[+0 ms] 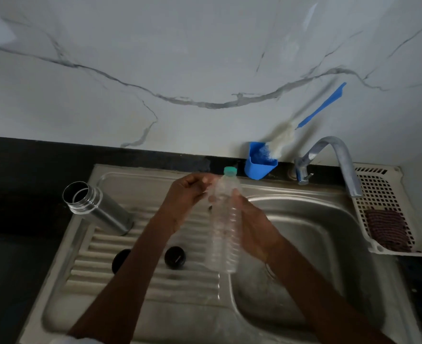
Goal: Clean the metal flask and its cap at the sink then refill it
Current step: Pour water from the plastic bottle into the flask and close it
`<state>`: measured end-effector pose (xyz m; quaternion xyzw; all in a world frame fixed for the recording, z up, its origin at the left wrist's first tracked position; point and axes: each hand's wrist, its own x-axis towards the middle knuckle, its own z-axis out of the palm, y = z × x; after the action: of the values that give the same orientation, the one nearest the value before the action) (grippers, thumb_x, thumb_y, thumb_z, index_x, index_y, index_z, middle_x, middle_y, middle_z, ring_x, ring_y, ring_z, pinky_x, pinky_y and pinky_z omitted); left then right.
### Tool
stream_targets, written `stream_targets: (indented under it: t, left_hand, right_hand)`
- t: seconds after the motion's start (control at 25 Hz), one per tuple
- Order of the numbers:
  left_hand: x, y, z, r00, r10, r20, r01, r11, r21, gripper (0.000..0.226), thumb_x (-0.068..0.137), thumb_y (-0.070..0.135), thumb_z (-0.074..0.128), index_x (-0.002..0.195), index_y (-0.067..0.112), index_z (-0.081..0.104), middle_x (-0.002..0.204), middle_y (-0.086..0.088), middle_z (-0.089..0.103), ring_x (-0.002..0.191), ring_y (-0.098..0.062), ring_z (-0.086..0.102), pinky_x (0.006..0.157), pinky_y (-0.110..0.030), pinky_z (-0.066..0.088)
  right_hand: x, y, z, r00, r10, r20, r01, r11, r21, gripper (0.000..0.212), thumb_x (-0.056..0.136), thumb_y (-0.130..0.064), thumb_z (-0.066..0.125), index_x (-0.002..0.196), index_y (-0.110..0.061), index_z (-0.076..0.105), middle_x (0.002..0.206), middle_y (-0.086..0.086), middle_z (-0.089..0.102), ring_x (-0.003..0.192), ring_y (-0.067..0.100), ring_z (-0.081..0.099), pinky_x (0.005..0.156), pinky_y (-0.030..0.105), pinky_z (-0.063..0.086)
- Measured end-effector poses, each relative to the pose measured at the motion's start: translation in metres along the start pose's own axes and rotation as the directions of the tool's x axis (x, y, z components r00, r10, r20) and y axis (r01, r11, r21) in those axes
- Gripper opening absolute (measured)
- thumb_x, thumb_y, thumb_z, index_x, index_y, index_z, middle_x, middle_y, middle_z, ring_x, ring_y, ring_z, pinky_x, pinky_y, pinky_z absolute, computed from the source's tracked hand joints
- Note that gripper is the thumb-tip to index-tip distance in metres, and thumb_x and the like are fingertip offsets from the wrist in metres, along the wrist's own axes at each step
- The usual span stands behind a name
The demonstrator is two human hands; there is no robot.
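Over the steel sink, the right hand grips a clear plastic bottle with a teal cap — the left hand touches it near the neck. The open metal flask stands on the ribbed drainboard, with two black caps nearby. A blue bottle brush leans in a blue holder beside the tap — a white basket holds a dark scrubber.

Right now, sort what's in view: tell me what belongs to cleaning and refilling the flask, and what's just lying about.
Belongs to the job:
metal flask, open, on the draining board
two black caps on the board
clear plastic bottle, capped, held by the right hand, left hand at its neck
tap
sink

Lying about:
blue holder with brush
white basket holding a dark scrubber
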<state>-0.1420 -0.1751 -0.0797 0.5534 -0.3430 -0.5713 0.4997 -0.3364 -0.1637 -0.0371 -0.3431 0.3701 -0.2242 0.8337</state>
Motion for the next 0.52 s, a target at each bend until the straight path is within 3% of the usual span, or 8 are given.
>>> stream_targets:
  t: [0.04, 0.08, 0.16, 0.2, 0.28, 0.36, 0.44, 0.52]
  left_hand:
    - [0.013, -0.012, -0.013, 0.997, 0.033, -0.075, -0.003, 0.933, 0.36, 0.028, 0.098, 0.026, 0.072, 0.123, 0.013, 0.071, 0.122, -0.003, 0.074, 0.118, -0.027, 0.069, 0.104, -0.04, 0.055]
    - [0.023, -0.026, -0.026, 0.993, 0.061, -0.097, 0.021, 0.732, 0.68, 0.038, 0.096, 0.031, 0.074, 0.13, 0.017, 0.066, 0.133, -0.002, 0.067, 0.127, -0.028, 0.063, 0.108, -0.043, 0.051]
    - [0.032, -0.054, -0.047, 0.996, 0.04, -0.081, 0.064, 0.326, 0.943, 0.075, 0.091, 0.041, 0.078, 0.155, 0.024, 0.043, 0.167, -0.008, 0.032, 0.15, -0.034, 0.037, 0.12, -0.049, 0.038]
    - [0.033, -0.065, -0.053, 0.997, 0.033, -0.073, 0.063, 0.241, 0.969, 0.089, 0.089, 0.043, 0.079, 0.162, 0.028, 0.03, 0.175, -0.006, 0.013, 0.156, -0.035, 0.025, 0.123, -0.051, 0.032]
    - [0.033, -0.078, -0.058, 0.997, 0.041, -0.063, 0.05, 0.272, 0.961, 0.101, 0.088, 0.041, 0.08, 0.166, 0.036, 0.017, 0.177, 0.001, -0.002, 0.16, -0.035, 0.014, 0.125, -0.053, 0.026]
    - [0.034, -0.083, -0.059, 0.996, 0.045, -0.078, 0.06, 0.309, 0.949, 0.101, 0.089, 0.039, 0.079, 0.167, 0.038, 0.014, 0.176, 0.004, -0.005, 0.162, -0.034, 0.009, 0.126, -0.052, 0.022]
    - [0.035, -0.084, -0.058, 0.996, 0.027, -0.086, 0.074, 0.298, 0.952, 0.099, 0.092, 0.038, 0.076, 0.167, 0.038, 0.011, 0.176, 0.004, -0.008, 0.162, -0.034, 0.005, 0.127, -0.05, 0.019]
    - [0.034, -0.083, -0.057, 0.997, 0.023, -0.08, 0.07, 0.292, 0.954, 0.099, 0.093, 0.039, 0.075, 0.167, 0.038, 0.008, 0.176, 0.003, -0.011, 0.162, -0.035, 0.004, 0.128, -0.05, 0.018]
  right_hand:
    - [0.011, -0.013, 0.0, 0.986, -0.088, -0.141, 0.049, 0.965, -0.257, 0.056, 0.085, -0.058, 0.07, 0.126, -0.02, 0.066, 0.115, 0.001, 0.073, 0.11, 0.022, 0.068, 0.094, 0.039, 0.056]
    - [0.022, -0.026, 0.002, 0.946, -0.218, -0.24, 0.087, 0.884, -0.459, 0.048, 0.082, -0.053, 0.075, 0.12, -0.026, 0.066, 0.112, -0.003, 0.074, 0.106, 0.017, 0.07, 0.091, 0.034, 0.057]
    - [0.052, -0.049, -0.001, 0.813, -0.468, -0.345, 0.139, 0.733, -0.666, 0.047, 0.075, -0.046, 0.087, 0.112, -0.031, 0.063, 0.107, -0.008, 0.071, 0.096, 0.008, 0.069, 0.084, 0.027, 0.059]
    - [0.07, -0.057, -0.005, 0.744, -0.564, -0.358, 0.144, 0.659, -0.738, 0.052, 0.073, -0.046, 0.089, 0.113, -0.029, 0.061, 0.108, -0.009, 0.069, 0.097, 0.007, 0.068, 0.084, 0.028, 0.059]
    - [0.102, -0.068, -0.015, 0.661, -0.678, -0.323, 0.082, 0.492, -0.866, 0.066, 0.073, -0.048, 0.087, 0.126, -0.021, 0.057, 0.115, -0.006, 0.064, 0.104, 0.013, 0.064, 0.087, 0.03, 0.055]
    - [0.125, -0.071, -0.021, 0.657, -0.693, -0.298, -0.021, 0.379, -0.925, 0.073, 0.079, -0.043, 0.084, 0.138, -0.017, 0.05, 0.127, 0.0, 0.061, 0.113, 0.018, 0.059, 0.09, 0.029, 0.047]
    - [0.138, -0.067, -0.025, 0.656, -0.697, -0.288, -0.078, 0.317, -0.945, 0.074, 0.084, -0.038, 0.081, 0.145, -0.016, 0.044, 0.135, 0.003, 0.058, 0.122, 0.022, 0.057, 0.094, 0.034, 0.046]
    - [0.144, -0.064, -0.026, 0.633, -0.708, -0.312, -0.081, 0.34, -0.937, 0.077, 0.085, -0.036, 0.08, 0.147, -0.016, 0.04, 0.139, 0.005, 0.058, 0.125, 0.026, 0.057, 0.099, 0.04, 0.048]
